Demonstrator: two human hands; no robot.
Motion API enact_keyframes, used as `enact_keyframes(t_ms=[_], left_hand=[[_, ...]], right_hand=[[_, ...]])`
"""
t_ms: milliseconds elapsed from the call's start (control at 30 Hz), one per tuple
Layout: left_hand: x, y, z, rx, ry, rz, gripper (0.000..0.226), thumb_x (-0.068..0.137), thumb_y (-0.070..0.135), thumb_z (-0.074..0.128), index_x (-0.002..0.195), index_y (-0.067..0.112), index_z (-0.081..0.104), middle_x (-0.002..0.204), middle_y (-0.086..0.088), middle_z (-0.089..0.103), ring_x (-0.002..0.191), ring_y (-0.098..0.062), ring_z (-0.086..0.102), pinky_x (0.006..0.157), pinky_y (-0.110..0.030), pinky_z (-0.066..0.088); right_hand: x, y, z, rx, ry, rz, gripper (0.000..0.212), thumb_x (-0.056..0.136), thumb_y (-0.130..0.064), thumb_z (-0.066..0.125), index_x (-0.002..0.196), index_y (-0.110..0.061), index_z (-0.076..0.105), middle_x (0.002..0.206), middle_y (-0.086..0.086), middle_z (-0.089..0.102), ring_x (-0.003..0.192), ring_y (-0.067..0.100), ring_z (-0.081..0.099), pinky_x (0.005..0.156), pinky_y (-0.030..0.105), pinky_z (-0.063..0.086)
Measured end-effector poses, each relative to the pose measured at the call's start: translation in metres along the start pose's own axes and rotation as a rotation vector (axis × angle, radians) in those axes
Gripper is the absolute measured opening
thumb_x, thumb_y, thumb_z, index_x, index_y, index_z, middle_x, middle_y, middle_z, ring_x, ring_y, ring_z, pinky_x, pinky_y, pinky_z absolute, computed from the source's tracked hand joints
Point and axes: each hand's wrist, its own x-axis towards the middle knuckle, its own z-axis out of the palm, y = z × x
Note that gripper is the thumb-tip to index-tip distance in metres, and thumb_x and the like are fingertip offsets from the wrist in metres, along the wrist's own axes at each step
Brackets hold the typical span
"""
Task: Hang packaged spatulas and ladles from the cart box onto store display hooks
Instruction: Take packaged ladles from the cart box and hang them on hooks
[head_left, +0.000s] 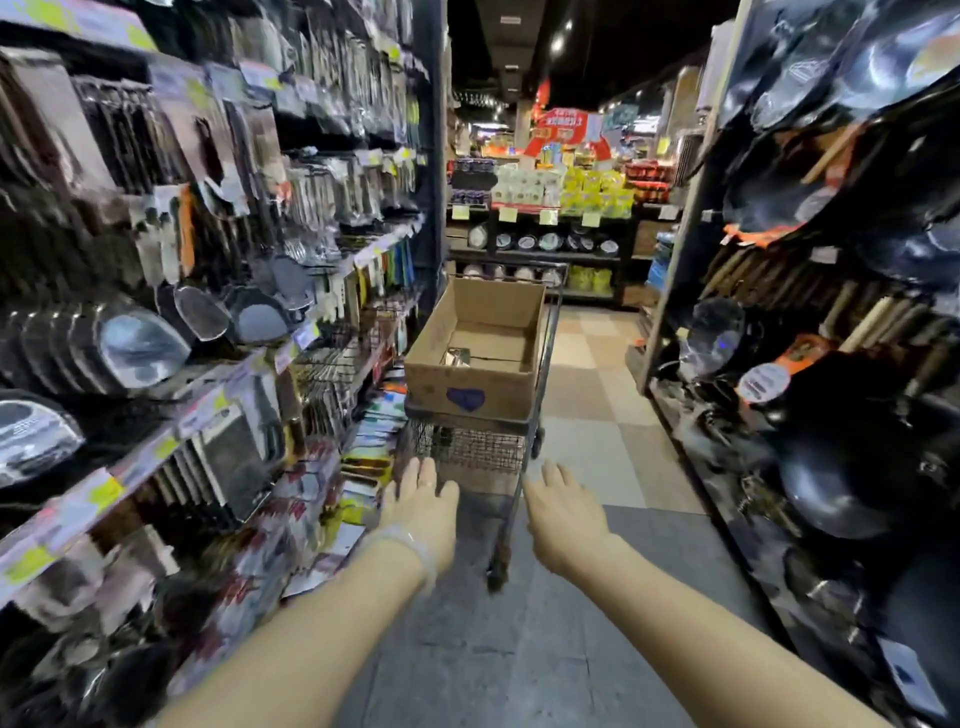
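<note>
Store aisle: cart box (480, 343) holds one shiny package (457, 356); left hand (423, 506) and right hand (563, 512) spread, empty.

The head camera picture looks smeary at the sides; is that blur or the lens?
Head view: both. The hanging packages on the left are motion-smeared, shelf lines bend from the wide lens, while the cardboard box mid-frame stays fairly sharp; glare spots show on the pans.

Matt brown cardboard box (470, 384) sits on a dark wire-mesh metal cart (483, 447). A shiny packaged item (457, 356) glints inside. Glossy dark pans (831, 493) line the right shelf; the floor (587, 395) is smooth tile.
</note>
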Motion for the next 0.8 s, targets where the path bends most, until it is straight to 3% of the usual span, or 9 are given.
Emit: enact_keyframes(t_ms=[200,333,667,800], left_hand=[[0.148,-0.017,-0.007,0.034,-0.050,-0.032,0.063,0.091,0.029,0.051,0.143,0.015,0.019,0.156,-0.016,-0.005,0.143,-0.033,-0.008,0.114,-0.048,0.009],[0.228,-0.035,-0.020,0.013,-0.025,-0.044,0.063,0.092,0.031,0.049,0.145,0.017,0.017,0.157,-0.012,-0.004,0.144,-0.031,-0.008,0.115,-0.049,0.013],[0.435,-0.091,-0.017,-0.017,-0.051,-0.080,0.066,0.091,0.033,0.049,0.145,0.016,0.014,0.156,-0.014,-0.002,0.144,-0.031,-0.004,0.116,-0.045,0.016],[0.532,-0.112,-0.018,-0.137,-0.037,-0.080,0.062,0.092,0.030,0.048,0.143,0.014,0.018,0.156,-0.013,0.002,0.144,-0.030,0.000,0.116,-0.045,0.018]], right_hand=[[0.159,0.033,0.004,0.037,-0.013,-0.036,0.053,0.081,-0.006,0.055,0.130,-0.007,0.036,0.141,0.017,0.030,0.133,0.038,0.026,0.103,0.046,0.034],[0.252,0.053,-0.009,0.078,0.059,-0.057,0.037,0.083,-0.007,0.050,0.119,-0.007,0.042,0.129,0.017,0.040,0.126,0.037,0.033,0.100,0.046,0.036],[0.463,0.062,0.018,0.119,-0.088,-0.066,0.045,0.085,-0.010,0.056,0.128,-0.009,0.042,0.130,0.015,0.041,0.121,0.034,0.040,0.097,0.042,0.040],[0.556,0.071,0.028,0.137,-0.131,-0.021,0.044,0.087,-0.014,0.056,0.128,-0.010,0.041,0.131,0.014,0.041,0.121,0.032,0.041,0.097,0.039,0.040]])
